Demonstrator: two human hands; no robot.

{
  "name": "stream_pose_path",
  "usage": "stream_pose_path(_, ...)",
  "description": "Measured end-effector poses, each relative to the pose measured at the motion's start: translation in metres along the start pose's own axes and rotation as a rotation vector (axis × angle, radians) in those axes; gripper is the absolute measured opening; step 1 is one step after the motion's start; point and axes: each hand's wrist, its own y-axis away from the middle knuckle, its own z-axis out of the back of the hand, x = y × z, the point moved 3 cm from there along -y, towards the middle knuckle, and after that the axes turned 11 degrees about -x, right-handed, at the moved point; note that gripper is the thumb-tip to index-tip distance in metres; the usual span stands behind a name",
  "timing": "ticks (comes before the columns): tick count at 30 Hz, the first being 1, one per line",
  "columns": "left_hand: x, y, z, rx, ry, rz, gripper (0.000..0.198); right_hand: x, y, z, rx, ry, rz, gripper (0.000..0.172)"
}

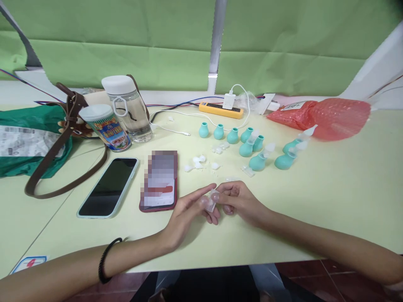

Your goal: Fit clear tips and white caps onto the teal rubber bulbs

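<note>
A small, clear plastic packet (210, 206) is pinched between both hands above the near part of the table. My left hand (192, 212) has its thumb on the packet and fingers beneath it. From the other side, my right hand (237, 200) grips it with thumb and curled fingers. What is inside the packet cannot be made out. Beyond the hands lie several small white pieces (198, 163) and a clear plastic scrap (248, 170). Several teal rubber bulbs (232, 136) stand farther back; some, like the front teal bulb (258, 162), carry translucent tips (270, 148).
Left of the hands lie a phone in a red case (174, 201) and a black-screened phone (108, 188). Behind them stand a noodle cup (110, 130) and a water bottle (132, 111). A yellow power strip (217, 110) and red plastic bag (333, 119) lie at the back.
</note>
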Motion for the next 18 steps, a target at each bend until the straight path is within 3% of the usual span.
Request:
stream_pose_path(5,0.001,-0.002,0.000,-0.011,-0.042,-0.001,0.034,0.006,-0.001,0.002,-0.007,0.209,0.064,0.030)
stream_pose_path(7,0.001,-0.002,0.000,-0.013,-0.041,0.007,0.033,0.016,-0.003,0.010,-0.068,0.377,0.170,0.030)
stream_pose_path(12,-0.002,0.000,0.000,-0.063,-0.090,0.008,0.038,0.061,-0.003,0.047,-0.550,1.161,0.776,0.032)
stream_pose_path(15,-0.003,0.000,0.000,-0.065,-0.147,-0.011,0.023,0.079,0.000,0.067,-0.707,1.455,0.860,0.029)
stream_pose_path(18,-0.001,0.000,0.001,-0.086,-0.188,-0.028,0.022,0.093,0.007,0.079,-0.859,1.497,0.955,0.028)
